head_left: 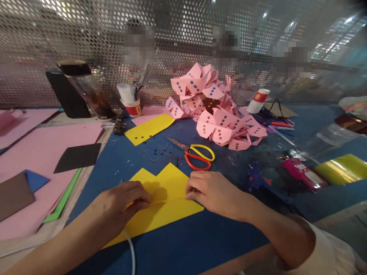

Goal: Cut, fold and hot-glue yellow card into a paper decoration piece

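A folded sheet of yellow paper [169, 183] lies before me on the blue table mat, with a crease across it and two pointed peaks along its far edge. My left hand [123, 200] has its fingers bent together on the paper's left part. At the right edge, my right hand [212, 193] pinches the paper with curled fingers. Just beyond are scissors [187, 147] with one yellow and one red handle. A yellow strip [151, 129] lies farther back, with small dark paper squares on and near it. A white cable [132, 250] runs beside my left wrist.
Pink folded paper pieces [220, 122] with dark and blue squares are heaped at the back. Left are pink sheets [80, 137], a black card [77, 157] and a bottle [91, 91]. Right are a blue glue gun [256, 177], a pink box-cutter-like item [304, 173] and paper cups [259, 100].
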Available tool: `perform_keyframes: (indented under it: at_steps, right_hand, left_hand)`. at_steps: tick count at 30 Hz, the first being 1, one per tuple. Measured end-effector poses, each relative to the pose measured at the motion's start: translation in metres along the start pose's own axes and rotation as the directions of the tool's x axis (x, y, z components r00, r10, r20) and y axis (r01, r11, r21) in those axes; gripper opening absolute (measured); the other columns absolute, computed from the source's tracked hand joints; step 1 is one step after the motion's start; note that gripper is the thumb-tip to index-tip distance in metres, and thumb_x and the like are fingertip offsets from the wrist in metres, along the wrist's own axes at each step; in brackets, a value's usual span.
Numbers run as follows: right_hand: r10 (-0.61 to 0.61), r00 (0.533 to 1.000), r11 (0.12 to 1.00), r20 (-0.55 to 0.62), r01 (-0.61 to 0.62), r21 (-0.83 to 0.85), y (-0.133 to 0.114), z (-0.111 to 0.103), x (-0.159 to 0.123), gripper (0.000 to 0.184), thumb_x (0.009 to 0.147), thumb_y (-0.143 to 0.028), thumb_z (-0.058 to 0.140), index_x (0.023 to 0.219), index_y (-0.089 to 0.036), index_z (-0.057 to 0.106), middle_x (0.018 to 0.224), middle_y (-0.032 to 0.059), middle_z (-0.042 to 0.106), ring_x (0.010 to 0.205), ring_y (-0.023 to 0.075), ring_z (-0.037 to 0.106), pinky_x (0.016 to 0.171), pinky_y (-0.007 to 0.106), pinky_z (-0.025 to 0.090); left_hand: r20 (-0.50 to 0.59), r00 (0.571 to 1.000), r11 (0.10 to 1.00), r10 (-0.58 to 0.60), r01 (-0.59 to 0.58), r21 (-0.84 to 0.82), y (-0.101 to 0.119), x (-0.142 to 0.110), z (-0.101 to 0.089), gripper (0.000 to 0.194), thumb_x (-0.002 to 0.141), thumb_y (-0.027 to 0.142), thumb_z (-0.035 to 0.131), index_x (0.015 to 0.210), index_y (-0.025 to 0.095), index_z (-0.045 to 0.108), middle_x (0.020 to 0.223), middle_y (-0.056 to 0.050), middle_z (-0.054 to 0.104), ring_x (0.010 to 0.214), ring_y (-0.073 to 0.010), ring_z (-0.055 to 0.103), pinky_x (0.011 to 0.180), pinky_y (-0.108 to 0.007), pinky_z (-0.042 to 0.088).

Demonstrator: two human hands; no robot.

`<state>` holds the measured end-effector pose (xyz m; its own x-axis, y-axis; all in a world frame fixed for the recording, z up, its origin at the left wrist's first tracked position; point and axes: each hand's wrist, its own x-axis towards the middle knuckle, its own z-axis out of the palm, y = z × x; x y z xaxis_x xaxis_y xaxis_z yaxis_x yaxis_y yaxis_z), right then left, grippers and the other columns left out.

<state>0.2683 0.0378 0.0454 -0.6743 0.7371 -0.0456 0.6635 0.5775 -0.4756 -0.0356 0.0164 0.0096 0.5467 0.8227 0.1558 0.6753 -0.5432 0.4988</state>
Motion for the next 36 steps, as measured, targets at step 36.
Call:
perform_keyframes:
  at_steps: [36]
  right_hand:
    - [0.239, 0.970, 0.969, -0.032, -0.241, -0.058, 0.004, 0.001, 0.001, 0.035, 0.089, -0.048, 0.077, 0.076, -0.021, 0.059, 0.073, -0.0041, 0.068, 0.066, 0.0131, 0.059, 0.058, 0.027, 0.026]
  left_hand:
    - [0.156, 0.940, 0.953, -0.303, 0.295, 0.077, 0.008, 0.008, -0.021, 0.020, 0.091, 0.037, 0.065, 0.077, 0.024, 0.071, 0.066, 0.006, 0.070, 0.060, -0.0140, 0.066, 0.054, -0.020, 0.040]
